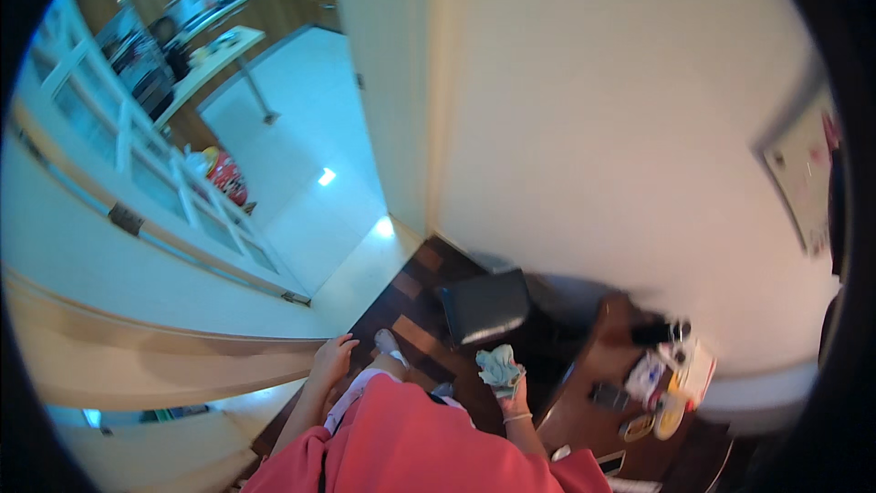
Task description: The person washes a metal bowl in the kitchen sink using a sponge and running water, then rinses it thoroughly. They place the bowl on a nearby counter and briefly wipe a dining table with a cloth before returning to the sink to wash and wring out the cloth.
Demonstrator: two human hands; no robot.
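A crumpled pale green cloth (499, 365) is bunched in my right hand (517, 399), which is held low at my side between a black-seated chair (484, 307) and a dark wooden table (568, 411). My left hand (332, 361) holds nothing. Its fingers are loosely bent and apart, near the edge of a pale wall by the doorway. Below it my foot (387, 341) stands on the brown wood floor (421, 337).
A white-tiled kitchen floor (301, 144) lies beyond the doorway, with a white glazed door (150, 157) folded at its left. A red patterned container (226, 177) stands behind that door. On the table are a black wallet-like item (608, 396), small dishes (668, 416) and papers (697, 370).
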